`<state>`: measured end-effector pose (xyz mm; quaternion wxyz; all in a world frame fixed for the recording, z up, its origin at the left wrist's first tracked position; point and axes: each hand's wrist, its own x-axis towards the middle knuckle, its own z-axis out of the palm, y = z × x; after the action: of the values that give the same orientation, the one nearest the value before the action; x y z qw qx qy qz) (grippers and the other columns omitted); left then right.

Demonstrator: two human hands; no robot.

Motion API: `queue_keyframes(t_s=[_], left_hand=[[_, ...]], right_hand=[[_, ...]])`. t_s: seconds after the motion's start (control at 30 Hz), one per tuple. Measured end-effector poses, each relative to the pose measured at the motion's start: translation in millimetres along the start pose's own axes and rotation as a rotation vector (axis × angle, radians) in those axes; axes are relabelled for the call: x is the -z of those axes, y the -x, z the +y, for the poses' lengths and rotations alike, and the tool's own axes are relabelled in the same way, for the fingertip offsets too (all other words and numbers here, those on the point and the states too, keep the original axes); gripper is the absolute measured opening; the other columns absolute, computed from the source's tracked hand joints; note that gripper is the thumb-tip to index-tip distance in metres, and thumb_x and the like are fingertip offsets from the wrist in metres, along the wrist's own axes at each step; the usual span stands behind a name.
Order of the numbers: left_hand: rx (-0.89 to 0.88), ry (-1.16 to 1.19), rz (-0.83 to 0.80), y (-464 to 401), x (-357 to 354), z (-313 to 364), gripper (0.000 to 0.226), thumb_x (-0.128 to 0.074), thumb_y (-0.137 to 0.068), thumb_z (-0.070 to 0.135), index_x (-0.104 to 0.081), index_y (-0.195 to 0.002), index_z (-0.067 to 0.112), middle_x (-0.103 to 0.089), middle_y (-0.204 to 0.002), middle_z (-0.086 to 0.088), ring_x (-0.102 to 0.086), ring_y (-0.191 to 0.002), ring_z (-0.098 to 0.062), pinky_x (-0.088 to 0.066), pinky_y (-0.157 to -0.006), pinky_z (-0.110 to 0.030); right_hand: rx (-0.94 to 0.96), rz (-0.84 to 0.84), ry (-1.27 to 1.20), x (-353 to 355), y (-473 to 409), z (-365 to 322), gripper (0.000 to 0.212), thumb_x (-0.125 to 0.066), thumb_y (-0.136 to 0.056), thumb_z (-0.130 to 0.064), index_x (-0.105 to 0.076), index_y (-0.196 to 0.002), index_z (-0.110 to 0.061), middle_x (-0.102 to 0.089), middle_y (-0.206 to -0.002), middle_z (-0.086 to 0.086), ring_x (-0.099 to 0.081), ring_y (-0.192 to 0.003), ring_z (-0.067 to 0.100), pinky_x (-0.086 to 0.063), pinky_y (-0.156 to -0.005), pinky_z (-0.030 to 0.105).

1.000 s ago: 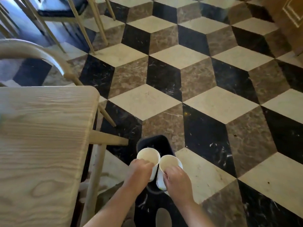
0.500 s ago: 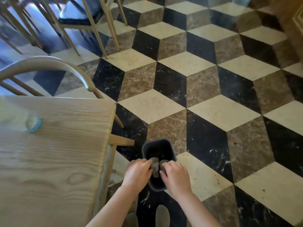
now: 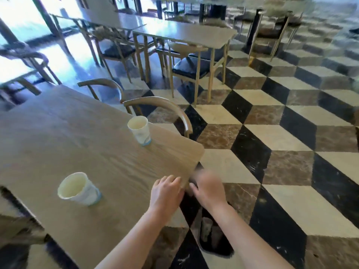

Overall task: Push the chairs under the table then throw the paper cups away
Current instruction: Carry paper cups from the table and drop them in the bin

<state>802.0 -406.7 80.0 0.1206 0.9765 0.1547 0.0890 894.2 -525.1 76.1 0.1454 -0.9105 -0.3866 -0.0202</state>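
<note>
Two white paper cups stand upright on the wooden table (image 3: 77, 144): one near cup (image 3: 77, 190) at the front left and one far cup (image 3: 139, 130) close to the right edge. Both of my hands are empty with fingers apart. My left hand (image 3: 166, 193) hovers over the table's right edge and my right hand (image 3: 208, 189) is just beside it, blurred, off the edge. Below my right forearm a small black bin (image 3: 215, 247) sits on the floor, with two dropped cups (image 3: 206, 229) inside. Two wooden chairs (image 3: 167, 107) are tucked at the table's far side.
Checkered marble floor (image 3: 272, 152) spreads out to the right. Another table (image 3: 194, 33) with dark-cushioned chairs (image 3: 190, 68) stands farther back, and more tables and chairs (image 3: 29, 61) line the bright windows at the left.
Both hands let go of the two cups into the black bin and rose to the table's edge. My view lifted from the floor to the tabletop, revealing two more cups.
</note>
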Motion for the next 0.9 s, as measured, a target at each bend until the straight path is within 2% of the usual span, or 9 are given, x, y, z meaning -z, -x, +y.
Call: queue_keyframes(t_s=[0.13,0.33,0.47,0.63,0.7,0.77,0.9], left_hand=[[0.073,-0.001,0.053,16,13,-35,0.025,-0.074,-0.069,0.025,-0.067,-0.092,0.015,-0.069,-0.085,0.001,-0.064,-0.079,-0.022,-0.050,-0.069,-0.035],[0.240,-0.010,0.126,21,36,-94,0.030,-0.079,-0.064,0.023,-0.068,-0.090,0.016,-0.069,-0.085,0.001,-0.065,-0.079,-0.022,-0.051,-0.067,-0.035],[0.351,-0.034,0.176,16,48,-131,0.029,-0.080,-0.062,0.022,-0.067,-0.087,0.014,-0.068,-0.079,-0.001,-0.064,-0.072,-0.025,-0.050,-0.061,-0.036],[0.568,-0.036,0.199,28,55,-185,0.029,-0.081,-0.061,0.016,-0.066,-0.085,0.008,-0.067,-0.080,-0.006,-0.062,-0.071,-0.030,-0.048,-0.063,-0.038],[0.629,-0.041,0.191,38,58,-201,0.036,-0.083,-0.057,0.015,-0.067,-0.088,0.007,-0.067,-0.082,-0.008,-0.063,-0.071,-0.030,-0.050,-0.062,-0.039],[0.671,-0.043,0.170,48,60,-213,0.042,-0.085,-0.054,0.016,-0.067,-0.090,0.008,-0.067,-0.082,-0.007,-0.064,-0.071,-0.029,-0.050,-0.061,-0.038],[0.725,-0.034,0.131,61,60,-224,0.033,-0.085,-0.053,0.018,-0.066,-0.079,0.013,-0.064,-0.073,-0.001,-0.060,-0.064,-0.025,-0.048,-0.056,-0.035]], right_hand=[[0.092,-0.015,-0.004,-6,-23,-31,0.025,-0.072,-0.075,-0.025,-0.068,-0.096,-0.012,-0.066,-0.083,0.007,-0.060,-0.078,0.029,-0.048,-0.069,0.040],[0.206,0.027,-0.033,-19,-69,-80,0.024,-0.083,-0.062,-0.017,-0.068,-0.080,-0.012,-0.066,-0.072,0.003,-0.061,-0.067,0.024,-0.050,-0.063,0.036],[0.267,0.040,-0.085,-26,-113,-108,0.027,-0.083,-0.062,-0.011,-0.069,-0.085,-0.009,-0.068,-0.076,0.007,-0.062,-0.070,0.027,-0.052,-0.066,0.041],[0.305,0.010,-0.055,-41,-180,-130,0.031,-0.083,-0.059,-0.007,-0.067,-0.086,-0.004,-0.067,-0.080,0.014,-0.061,-0.075,0.035,-0.051,-0.067,0.044],[0.313,0.007,-0.061,-52,-204,-137,0.040,-0.084,-0.057,-0.003,-0.067,-0.094,-0.001,-0.067,-0.090,0.020,-0.061,-0.084,0.039,-0.050,-0.074,0.049],[0.303,-0.018,-0.062,-63,-223,-141,0.053,-0.082,-0.060,-0.001,-0.063,-0.109,0.001,-0.063,-0.108,0.026,-0.058,-0.100,0.043,-0.046,-0.083,0.054],[0.293,-0.086,-0.004,-80,-248,-144,0.058,-0.075,-0.072,-0.006,-0.053,-0.125,0.001,-0.053,-0.127,0.025,-0.046,-0.119,0.040,-0.036,-0.096,0.052]])
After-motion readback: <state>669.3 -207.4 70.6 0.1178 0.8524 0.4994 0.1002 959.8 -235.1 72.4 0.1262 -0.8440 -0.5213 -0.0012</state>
